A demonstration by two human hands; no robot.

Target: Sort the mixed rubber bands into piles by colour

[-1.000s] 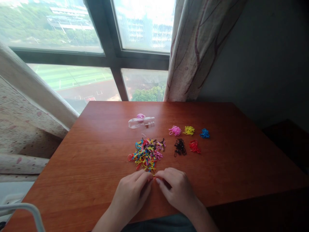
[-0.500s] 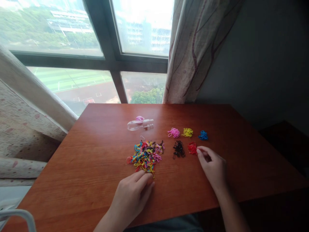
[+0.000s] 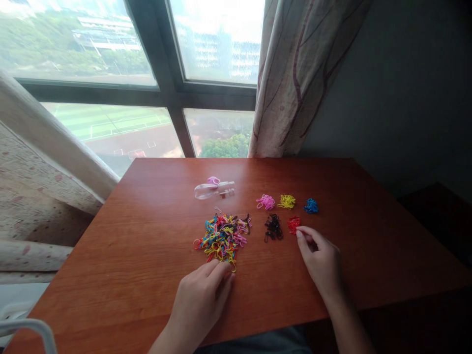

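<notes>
A mixed heap of small plastic stitch markers point(image 3: 223, 236) lies on the wooden table in several colours. At its near edge rests my left hand point(image 3: 202, 295), fingers curled down by a yellow marker; its fingertips are partly hidden. My right hand point(image 3: 320, 258) is closed in a pinch at the near right edge of the red stitch markers point(image 3: 294, 224). Whatever is between thumb and forefinger is too small to make out. Left of the red ones is a pile of black stitch markers point(image 3: 273, 227). Behind sit pink point(image 3: 265, 201), yellow point(image 3: 286, 201) and blue point(image 3: 310, 205) piles.
A clear plastic container with a pink part point(image 3: 208, 191) lies on its side behind the mixed heap. One pale marker point(image 3: 218, 210) is between them. The table point(image 3: 129, 246) reaches the window, with curtains point(image 3: 291, 88) on both sides. A white curved rail point(image 3: 33, 325) stands at lower left.
My right hand has shifted slightly left and nearer to me along the edge of the red pile. My left hand has barely moved at the mixed heap.
</notes>
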